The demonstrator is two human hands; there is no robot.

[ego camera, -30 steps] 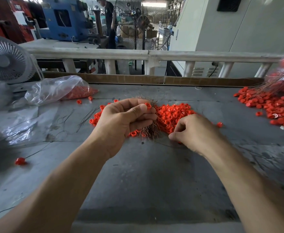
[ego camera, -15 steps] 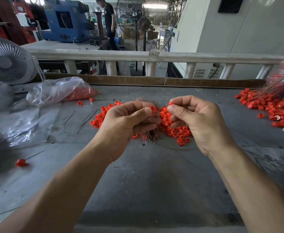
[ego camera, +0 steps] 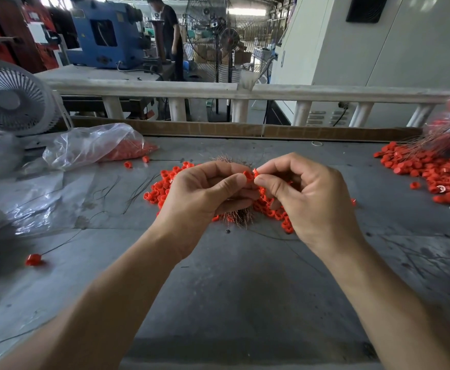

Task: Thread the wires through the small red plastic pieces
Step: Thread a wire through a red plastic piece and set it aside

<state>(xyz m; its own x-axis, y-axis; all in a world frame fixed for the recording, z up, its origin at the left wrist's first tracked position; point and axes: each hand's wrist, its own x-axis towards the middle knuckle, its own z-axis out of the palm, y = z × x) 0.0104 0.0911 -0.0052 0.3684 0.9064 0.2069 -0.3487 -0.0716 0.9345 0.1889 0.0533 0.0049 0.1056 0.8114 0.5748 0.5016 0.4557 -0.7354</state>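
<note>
My left hand (ego camera: 207,193) grips a bundle of thin coppery wires (ego camera: 238,217), whose ends stick out above and below the fist. Its thumb and forefinger also pinch a small red plastic piece (ego camera: 247,175). My right hand (ego camera: 306,198) pinches another small red piece (ego camera: 255,172) right against it, fingertips of both hands almost touching. A loose heap of red pieces (ego camera: 162,188) lies on the grey table (ego camera: 231,284) under and behind my hands, partly hidden by them.
A pile of red pieces with wires in them (ego camera: 437,172) lies at the right edge. A clear plastic bag of red pieces (ego camera: 95,145) sits at the left, below a white fan (ego camera: 10,100). One wired piece (ego camera: 33,259) and stray wires lie left. A person stands far back.
My right hand rose from the heap with a red piece and came to my left hand's fingertips. The left hand stayed in place with the wire bundle.
</note>
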